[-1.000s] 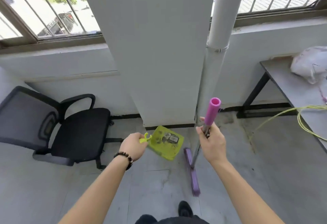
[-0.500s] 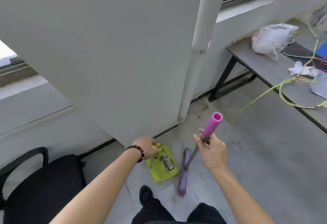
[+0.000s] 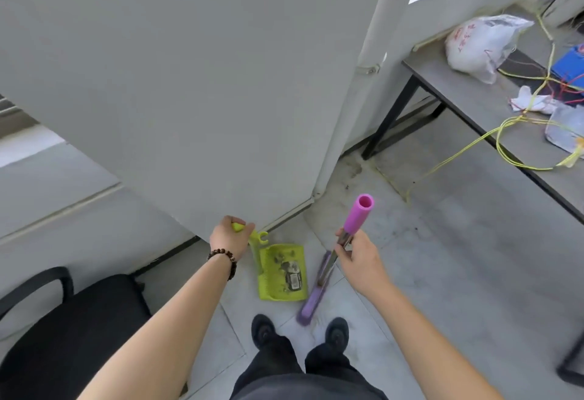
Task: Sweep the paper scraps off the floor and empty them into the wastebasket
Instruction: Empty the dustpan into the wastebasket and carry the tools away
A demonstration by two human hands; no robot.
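Observation:
A lime-green dustpan (image 3: pixel 281 271) sits just above the floor in front of my feet, with dark dirt and a crumpled printed scrap (image 3: pixel 293 276) in it. My left hand (image 3: pixel 230 237) is closed around the top of its green handle. My right hand (image 3: pixel 357 257) grips the metal shaft of a broom just below its pink end grip (image 3: pixel 358 214). The purple broom head (image 3: pixel 314 289) rests on the floor right of the dustpan. No wastebasket is in view.
A grey pillar (image 3: pixel 189 83) and a white pipe (image 3: pixel 357 83) stand straight ahead. A black office chair (image 3: pixel 63 336) is at lower left. A grey table (image 3: pixel 480 106) on the right holds a white plastic bag (image 3: pixel 480 46), yellow cord and clutter.
The view has swung right and down, and the pillar looms closer. The dustpan and broom head have come in nearer to my feet; both hands keep their grips.

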